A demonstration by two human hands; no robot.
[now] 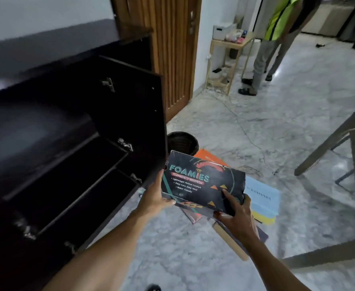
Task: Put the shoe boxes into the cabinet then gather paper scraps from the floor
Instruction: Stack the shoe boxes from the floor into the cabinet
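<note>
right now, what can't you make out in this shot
1. Head view: floor boxes under the black shoe box, covered by it and the right hand; no count possible.
2. Head view: back of the cabinet shelves, too dark.
3. Head view: print on the light blue box, blurred.

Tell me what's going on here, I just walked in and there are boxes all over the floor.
A person holds a black shoe box, left hand at its left edge, right hand at its near corner, beside the open cabinet. It is not shelved yet. An orange box and a light blue box lie on the floor below.
</note>
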